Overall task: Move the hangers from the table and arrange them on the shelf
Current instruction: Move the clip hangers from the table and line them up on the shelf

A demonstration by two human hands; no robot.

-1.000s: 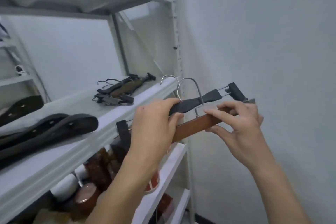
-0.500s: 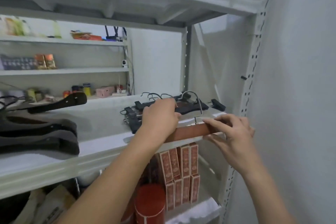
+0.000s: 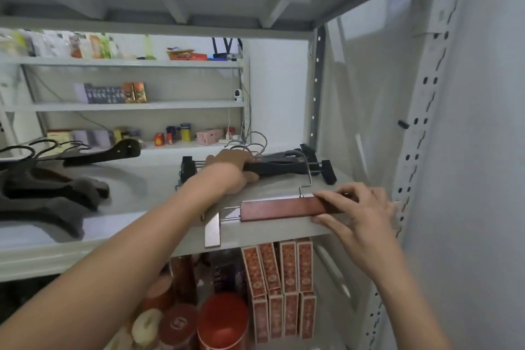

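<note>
Head view, left hand (image 3: pixel 230 170): reaches onto the shelf (image 3: pixel 136 224), fingers curled round the bar of the black clip hanger (image 3: pixel 272 169), thumb under it.
Head view, black clip hanger: lies on the shelf towards the back, touching or on top of more dark clip hangers (image 3: pixel 301 153) whose wire hooks stick up behind the hand; black clips show at both ends.
Head view, right hand (image 3: pixel 355 207): pinches the right end of the wooden clip hanger (image 3: pixel 281 209), fingers on top and thumb below.
Head view, wooden clip hanger: flat on the shelf along its front edge, its metal clip (image 3: pixel 213 231) hanging over the lip at the left, its wire hook rising towards the black hanger.
Head view, left of shelf: a pile of dark coat hangers (image 3: pixel 51 190).
Head view, below: patterned red boxes (image 3: pixel 281 293) standing upright and red round tins (image 3: pixel 224 321).
</note>
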